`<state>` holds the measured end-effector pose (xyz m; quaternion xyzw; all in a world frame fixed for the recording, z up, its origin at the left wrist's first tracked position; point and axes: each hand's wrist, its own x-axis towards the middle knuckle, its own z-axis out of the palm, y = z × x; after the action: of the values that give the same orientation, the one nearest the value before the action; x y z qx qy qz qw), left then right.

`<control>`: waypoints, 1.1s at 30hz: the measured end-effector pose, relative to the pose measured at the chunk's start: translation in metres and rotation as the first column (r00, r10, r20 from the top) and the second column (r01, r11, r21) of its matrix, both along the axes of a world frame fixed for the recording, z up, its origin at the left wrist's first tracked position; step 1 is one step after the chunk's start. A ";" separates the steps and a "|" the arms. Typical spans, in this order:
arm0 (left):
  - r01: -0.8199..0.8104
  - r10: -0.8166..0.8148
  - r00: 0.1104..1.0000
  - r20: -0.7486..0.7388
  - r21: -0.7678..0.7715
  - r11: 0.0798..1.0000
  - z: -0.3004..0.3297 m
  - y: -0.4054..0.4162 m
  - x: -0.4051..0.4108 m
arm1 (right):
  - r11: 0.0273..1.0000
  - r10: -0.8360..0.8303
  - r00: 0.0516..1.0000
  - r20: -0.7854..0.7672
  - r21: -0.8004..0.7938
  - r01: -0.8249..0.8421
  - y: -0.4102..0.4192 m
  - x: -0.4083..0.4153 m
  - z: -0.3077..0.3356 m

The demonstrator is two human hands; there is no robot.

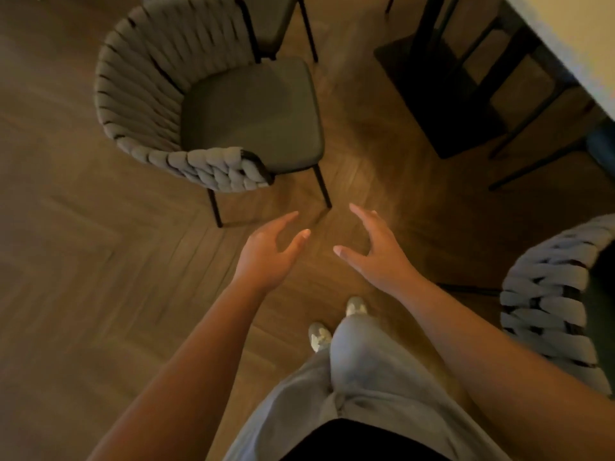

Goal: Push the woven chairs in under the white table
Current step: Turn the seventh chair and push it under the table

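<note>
Woven chair stands clear of the white tabletop, seat front facing right toward it; left hand and right hand hover empty, fingers apart.

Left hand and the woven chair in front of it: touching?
Apart. The head view shows the left hand open over bare floor, clear of the woven chair.

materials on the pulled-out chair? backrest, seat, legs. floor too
Chair backrest: thick grey straps woven over a dark frame, fabric or cord by the look; blur hides the texture.
Seat pad: smooth matte olive-grey upholstery, possibly faux leather or tight cloth.
Chair legs: thin black rods, likely painted metal.
Floor: brown planks with visible grain in an angled pattern, wood or wood-look laminate.
</note>
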<state>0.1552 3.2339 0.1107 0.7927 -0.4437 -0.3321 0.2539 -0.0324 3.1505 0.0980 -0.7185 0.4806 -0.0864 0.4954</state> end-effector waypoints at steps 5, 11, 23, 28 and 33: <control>-0.090 0.091 0.996 -0.007 0.015 0.996 -0.003 -0.004 0.059 | 0.996 0.094 0.996 -0.003 -0.001 -0.094 -0.023 0.076 0.004; -0.132 0.130 0.990 0.048 0.048 0.990 -0.002 -0.037 0.141 | 0.984 0.179 0.983 -0.030 0.001 -0.179 -0.064 0.164 -0.004; -0.162 0.155 0.985 0.072 0.114 0.980 0.010 -0.065 0.287 | 0.949 0.316 0.949 -0.006 -0.010 -0.316 -0.104 0.333 -0.008; -0.087 0.074 0.992 0.100 0.125 0.988 0.007 -0.066 0.368 | 0.957 0.290 0.957 -0.019 0.007 -0.290 -0.097 0.405 -0.019; 0.039 -0.060 0.991 0.122 0.166 0.985 0.007 -0.061 0.453 | 0.980 0.200 0.980 -0.017 0.018 -0.199 -0.079 0.489 -0.022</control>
<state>0.6081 3.1733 0.1180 0.8189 -0.4498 -0.3228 0.1512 0.4561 3.0719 0.0758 -0.7598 0.4113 -0.0257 0.5029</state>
